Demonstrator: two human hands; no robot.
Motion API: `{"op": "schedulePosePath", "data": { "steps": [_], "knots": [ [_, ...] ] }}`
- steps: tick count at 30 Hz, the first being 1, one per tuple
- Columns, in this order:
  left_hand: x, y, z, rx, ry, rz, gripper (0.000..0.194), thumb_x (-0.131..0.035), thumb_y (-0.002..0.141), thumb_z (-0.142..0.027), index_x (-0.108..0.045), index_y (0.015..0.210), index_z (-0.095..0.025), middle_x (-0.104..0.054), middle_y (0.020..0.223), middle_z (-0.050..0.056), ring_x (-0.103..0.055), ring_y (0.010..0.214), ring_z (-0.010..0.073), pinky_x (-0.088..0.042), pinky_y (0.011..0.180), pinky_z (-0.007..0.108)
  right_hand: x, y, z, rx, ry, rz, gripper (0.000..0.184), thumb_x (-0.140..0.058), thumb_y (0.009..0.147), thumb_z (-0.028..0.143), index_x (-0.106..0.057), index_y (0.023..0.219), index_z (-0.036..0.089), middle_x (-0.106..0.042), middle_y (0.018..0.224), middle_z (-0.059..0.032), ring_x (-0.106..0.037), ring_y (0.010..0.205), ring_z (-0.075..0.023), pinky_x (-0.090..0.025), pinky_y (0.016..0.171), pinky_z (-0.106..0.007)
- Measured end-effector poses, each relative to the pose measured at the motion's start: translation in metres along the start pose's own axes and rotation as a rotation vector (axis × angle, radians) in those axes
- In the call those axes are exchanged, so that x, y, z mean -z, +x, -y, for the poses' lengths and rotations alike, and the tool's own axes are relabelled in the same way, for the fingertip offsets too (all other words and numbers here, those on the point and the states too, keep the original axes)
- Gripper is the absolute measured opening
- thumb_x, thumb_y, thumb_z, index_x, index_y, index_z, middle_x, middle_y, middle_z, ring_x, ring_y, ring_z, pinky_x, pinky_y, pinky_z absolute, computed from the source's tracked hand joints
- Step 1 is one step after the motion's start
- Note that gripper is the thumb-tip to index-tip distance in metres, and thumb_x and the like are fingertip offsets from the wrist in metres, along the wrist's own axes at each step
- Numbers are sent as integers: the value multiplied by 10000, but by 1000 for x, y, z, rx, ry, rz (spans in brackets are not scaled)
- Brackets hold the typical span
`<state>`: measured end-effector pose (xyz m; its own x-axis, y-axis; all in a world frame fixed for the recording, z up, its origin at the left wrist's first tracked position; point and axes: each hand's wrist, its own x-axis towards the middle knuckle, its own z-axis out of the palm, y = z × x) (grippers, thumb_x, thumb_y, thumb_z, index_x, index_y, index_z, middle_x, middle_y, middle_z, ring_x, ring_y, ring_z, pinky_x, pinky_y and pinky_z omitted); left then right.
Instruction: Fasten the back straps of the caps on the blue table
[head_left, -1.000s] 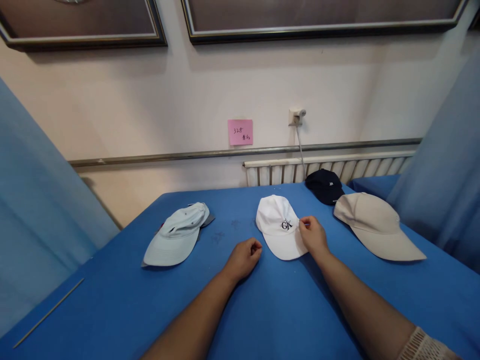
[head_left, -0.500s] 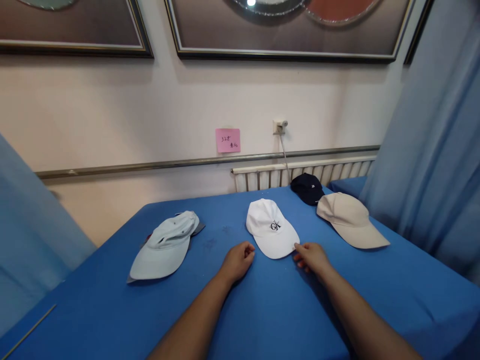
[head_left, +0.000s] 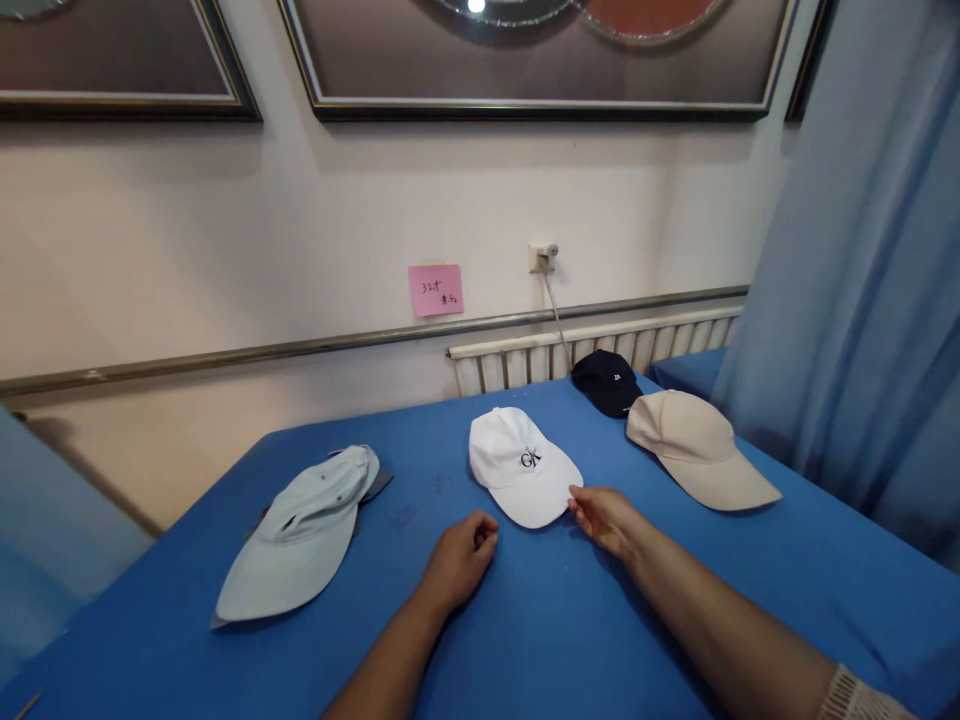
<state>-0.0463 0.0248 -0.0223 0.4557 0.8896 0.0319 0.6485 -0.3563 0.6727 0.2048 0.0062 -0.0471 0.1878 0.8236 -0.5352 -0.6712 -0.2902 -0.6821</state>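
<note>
A white baseball cap [head_left: 517,470] with black letters on its front sits on the blue-covered table, brim toward me. My right hand [head_left: 604,518] pinches the right edge of its brim between thumb and fingers. My left hand [head_left: 461,560] rests on the cloth just left of the brim and apart from it, fingers curled in with nothing seen in them. Farther left lies a pale blue cap [head_left: 307,540] on top of other, mostly covered caps. To the right are a beige cap [head_left: 697,450] and, behind it, a dark navy cap [head_left: 606,382].
Behind the blue table [head_left: 525,640] run a white radiator [head_left: 517,365] and a metal rail [head_left: 330,345] along the wall. A cord hangs from the wall socket [head_left: 541,258]. Blue curtains [head_left: 862,300] flank both sides. A thin stick [head_left: 28,706] shows at bottom left.
The view has shifted, so most things sit a little farther left and lower. My right hand stays at the brim; my left hand is slightly lower, nearer me. The white cap looks unmoved on the table.
</note>
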Motion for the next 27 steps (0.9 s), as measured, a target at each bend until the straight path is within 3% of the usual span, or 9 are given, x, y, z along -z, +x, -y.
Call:
{"op": "schedulePosePath", "data": {
  "steps": [4,10,13,15,18,27],
  "knots": [
    [3,0,-1,23,-31,8,255,-475,845,-358,-625,939,-175,-627,783,19,-561,714,165,-418,683,268,-12,21,15,61,55,8,171,-590,851,32,-520,757,157,-603,577,13,-609,475,-82,-442,364,-107],
    [6,4,0,58,-31,14,279,-458,853,-400,-615,910,-176,-620,786,24,-555,723,174,-418,692,276,-20,74,65,216,190,-11,149,-608,862,68,-535,776,165,-574,596,37,-566,497,-60,-464,418,-110],
    [8,6,-1,97,-23,21,287,-456,849,-418,-610,896,-180,-609,762,20,-549,711,175,-418,681,272,-23,107,86,234,226,-73,25,-600,897,151,-588,916,142,-626,759,2,-603,617,-85,-522,526,-174],
    [9,7,-2,123,-28,18,299,-453,846,-435,-609,890,-184,-607,759,20,-545,709,177,-422,675,270,-25,127,95,225,239,-113,197,-583,923,259,-593,1078,138,-640,989,-49,-637,796,-140,-562,673,-287],
    [11,8,-2,163,-41,17,321,-452,835,-456,-612,898,-184,-625,790,32,-546,719,182,-433,688,275,-28,148,100,206,256,-168,334,-572,927,336,-556,1210,160,-586,1196,-89,-614,994,-211,-538,829,-413],
    [11,14,5,184,-33,18,343,-450,831,-497,-614,888,-202,-648,823,45,-565,742,200,-442,709,285,-28,153,90,166,245,-205,336,-574,925,334,-554,1213,163,-584,1203,-91,-610,1007,-215,-536,839,-419]
  ]
}}
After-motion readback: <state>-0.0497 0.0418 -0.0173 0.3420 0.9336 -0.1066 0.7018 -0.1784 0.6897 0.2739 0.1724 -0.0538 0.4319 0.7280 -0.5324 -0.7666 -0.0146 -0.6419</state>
